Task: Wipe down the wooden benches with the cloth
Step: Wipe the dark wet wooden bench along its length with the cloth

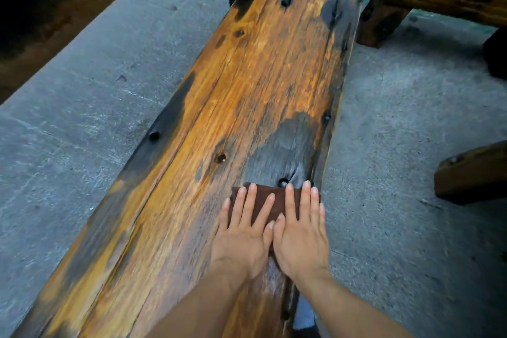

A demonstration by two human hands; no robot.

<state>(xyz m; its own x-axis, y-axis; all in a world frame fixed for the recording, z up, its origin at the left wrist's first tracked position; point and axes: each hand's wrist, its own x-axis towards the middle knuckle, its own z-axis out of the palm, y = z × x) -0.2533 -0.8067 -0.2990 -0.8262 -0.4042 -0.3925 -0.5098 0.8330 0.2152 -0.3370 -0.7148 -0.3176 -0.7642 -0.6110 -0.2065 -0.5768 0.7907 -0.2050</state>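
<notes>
Fingers straight, my left hand (241,239) and right hand (300,239) press the dark cloth (263,191) flat on the bench's (260,77) near end; most of its length, I judge, awaits wiping.

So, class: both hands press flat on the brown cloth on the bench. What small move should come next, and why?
Probably push the cloth forward along the bench. The left hand and right hand lie flat on it side by side, and a long stretch of plank lies ahead, starting with the dark patch.
</notes>
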